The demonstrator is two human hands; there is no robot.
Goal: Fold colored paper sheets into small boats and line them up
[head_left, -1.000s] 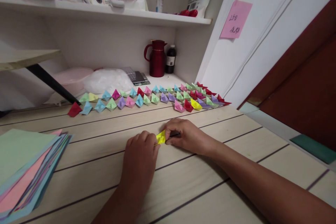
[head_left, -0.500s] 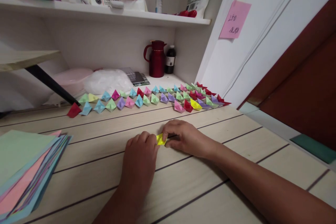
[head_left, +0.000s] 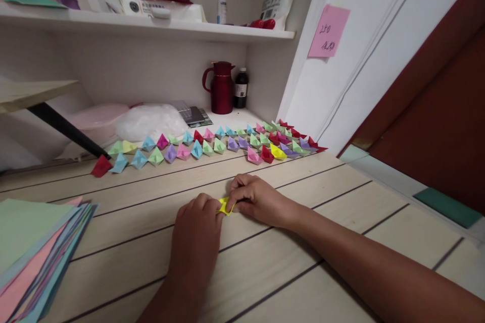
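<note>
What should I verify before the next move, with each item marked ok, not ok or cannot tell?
1. Left hand has a grip on the yellow paper: ok, fingers at its left end.
2. Right hand has a grip too: ok, fingers at the paper's right end.
3. Either hand free for something else: not ok, both are on the yellow paper.
4. Folds in the yellow paper neat: cannot tell, fingers cover much of it.
5. Paper boats apart from the hands: ok, they stand farther back on the table.
6. Stack of coloured paper apart from the hands: ok, it lies off to the left.
</note>
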